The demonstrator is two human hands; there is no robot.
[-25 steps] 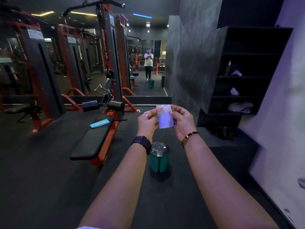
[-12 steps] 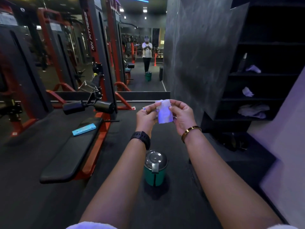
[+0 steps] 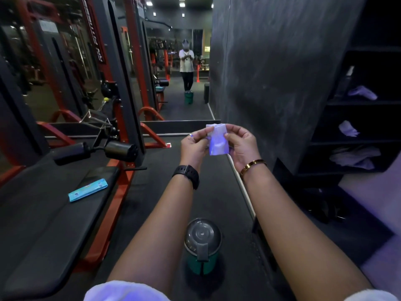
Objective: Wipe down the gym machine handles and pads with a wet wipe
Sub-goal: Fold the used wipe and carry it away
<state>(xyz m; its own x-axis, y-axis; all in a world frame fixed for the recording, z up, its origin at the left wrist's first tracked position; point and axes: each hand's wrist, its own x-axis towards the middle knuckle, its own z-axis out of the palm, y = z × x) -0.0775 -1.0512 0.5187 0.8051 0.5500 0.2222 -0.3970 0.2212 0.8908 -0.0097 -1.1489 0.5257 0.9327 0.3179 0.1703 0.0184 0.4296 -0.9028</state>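
Note:
A folded white wet wipe [image 3: 217, 139] is held up in front of me at chest height. My left hand [image 3: 194, 146] pinches its left edge and my right hand [image 3: 242, 145] pinches its right edge. To the left stands a red and black gym machine [image 3: 121, 79] with a long black bench pad [image 3: 43, 224] and two black roller pads [image 3: 120, 151]. A blue wipes packet [image 3: 87, 193] lies on the bench pad. Both hands are well to the right of the machine.
A small green bin with a grey lid [image 3: 202, 246] stands on the dark floor between my forearms. A dark grey wall [image 3: 271, 72] and black shelves with white cloths [image 3: 355, 135] stand at the right. A mirror [image 3: 186, 68] ahead reflects a standing person.
The view has moved forward and dipped, so the bench and bin appear closer and lower. Both hands keep holding the wipe, working its folds slightly.

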